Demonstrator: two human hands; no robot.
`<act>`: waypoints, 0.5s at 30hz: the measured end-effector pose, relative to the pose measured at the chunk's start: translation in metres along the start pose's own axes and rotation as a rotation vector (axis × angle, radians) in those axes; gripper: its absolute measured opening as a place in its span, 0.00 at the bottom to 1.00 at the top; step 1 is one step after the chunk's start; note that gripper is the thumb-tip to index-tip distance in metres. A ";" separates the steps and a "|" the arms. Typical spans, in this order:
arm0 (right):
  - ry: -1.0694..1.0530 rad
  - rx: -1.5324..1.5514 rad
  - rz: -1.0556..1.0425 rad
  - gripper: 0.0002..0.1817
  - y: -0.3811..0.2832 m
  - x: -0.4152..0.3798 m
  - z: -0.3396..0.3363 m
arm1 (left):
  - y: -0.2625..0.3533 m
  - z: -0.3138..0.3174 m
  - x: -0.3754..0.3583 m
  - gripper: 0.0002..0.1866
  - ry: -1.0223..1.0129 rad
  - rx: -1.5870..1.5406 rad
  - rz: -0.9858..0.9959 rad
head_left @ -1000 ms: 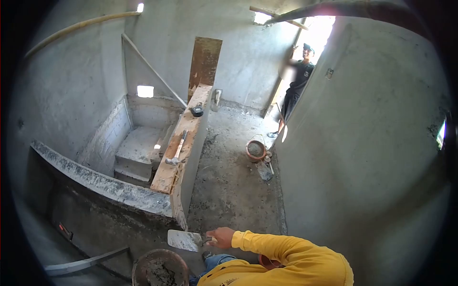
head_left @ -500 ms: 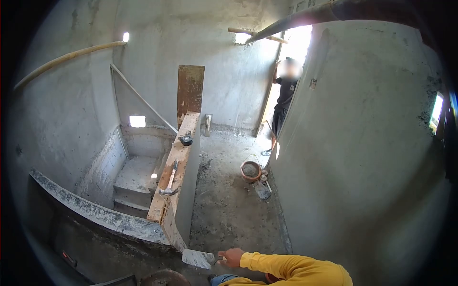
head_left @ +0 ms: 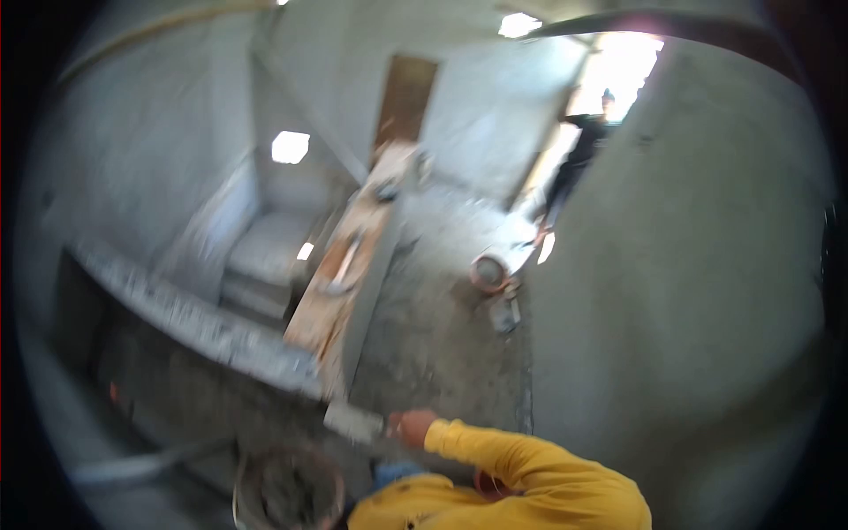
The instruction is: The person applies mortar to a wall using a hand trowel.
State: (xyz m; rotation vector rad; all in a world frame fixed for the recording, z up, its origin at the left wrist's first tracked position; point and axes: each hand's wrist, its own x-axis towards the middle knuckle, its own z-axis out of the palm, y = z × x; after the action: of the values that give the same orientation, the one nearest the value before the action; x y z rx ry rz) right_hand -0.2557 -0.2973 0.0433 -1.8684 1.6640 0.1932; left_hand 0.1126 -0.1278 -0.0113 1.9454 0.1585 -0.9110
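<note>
My right hand (head_left: pixel 412 427), at the end of a yellow sleeve, is closed around the handle of a flat trowel (head_left: pixel 355 422). The trowel's pale blade points left, near the lower end of the wood-topped low wall (head_left: pixel 305 322). On that wall lie a hammer (head_left: pixel 347 265) and a dark tape measure (head_left: pixel 386 190). A bucket (head_left: pixel 290 486) with grey material inside stands below the trowel, at the bottom edge. My left hand does not show. Motion blurs the view.
A grey ledge (head_left: pixel 190 318) runs along the left, with steps (head_left: pixel 256 296) behind it. On the floor beyond stand another bucket (head_left: pixel 488 273) and a grey tool (head_left: pixel 505 314). A person (head_left: pixel 579 150) in dark clothes is at the bright doorway.
The view has tilted and shifted, so the room appears higher and rotated. More of the near bucket shows at the bottom. The trowel remains in my right hand.
</note>
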 end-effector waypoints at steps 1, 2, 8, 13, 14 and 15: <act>0.056 -0.056 -0.072 0.26 0.016 0.014 0.020 | -0.032 -0.002 0.031 0.23 -0.079 -0.341 -0.002; -0.007 -0.118 -0.074 0.26 0.024 0.027 0.032 | -0.014 0.000 0.000 0.21 -0.089 -0.412 0.042; -0.018 -0.145 -0.186 0.22 0.001 0.012 0.023 | -0.006 -0.009 -0.009 0.12 -0.057 -0.301 0.210; -0.053 -0.227 -0.215 0.20 -0.002 0.036 0.049 | -0.014 -0.018 0.000 0.11 -0.061 -0.179 0.144; -0.058 -0.248 -0.204 0.20 0.000 0.054 0.060 | -0.013 -0.018 -0.001 0.10 -0.065 -0.190 0.139; -0.061 -0.265 -0.190 0.20 -0.001 0.069 0.072 | -0.013 -0.017 -0.001 0.10 -0.062 -0.223 0.143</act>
State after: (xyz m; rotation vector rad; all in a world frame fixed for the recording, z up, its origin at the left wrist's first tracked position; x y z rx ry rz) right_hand -0.2208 -0.3174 -0.0479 -2.1799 1.4663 0.4039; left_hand 0.1145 -0.1066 -0.0152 1.6975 0.0798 -0.8219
